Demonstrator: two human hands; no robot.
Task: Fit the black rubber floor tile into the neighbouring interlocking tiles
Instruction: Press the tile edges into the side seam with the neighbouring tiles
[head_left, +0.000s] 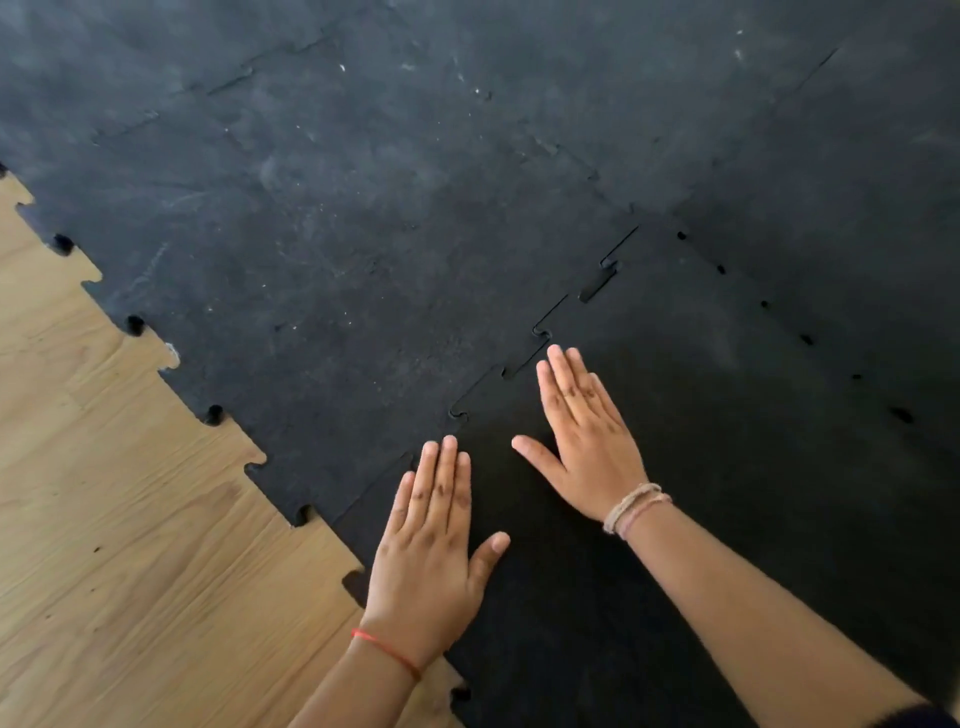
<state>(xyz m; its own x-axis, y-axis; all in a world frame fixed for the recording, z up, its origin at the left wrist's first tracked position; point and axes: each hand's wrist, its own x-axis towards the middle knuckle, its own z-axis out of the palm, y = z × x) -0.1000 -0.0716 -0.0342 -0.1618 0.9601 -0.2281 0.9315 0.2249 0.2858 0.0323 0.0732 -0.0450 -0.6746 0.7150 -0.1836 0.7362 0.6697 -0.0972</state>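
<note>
Both hands, fingers spread flat, press on the black rubber tile (701, 467): left hand (431, 551) near its toothed edge, right hand (587, 441) beside the partly open jigsaw seam (545, 332) with dusty neighbouring tiles (363, 234); wood-grain floor (104, 519) alongside.

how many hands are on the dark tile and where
2. The left hand lies flat near the dark tile's left edge, beside the wood floor. The right hand lies flat farther in, fingers reaching toward the partly open seam.
</note>
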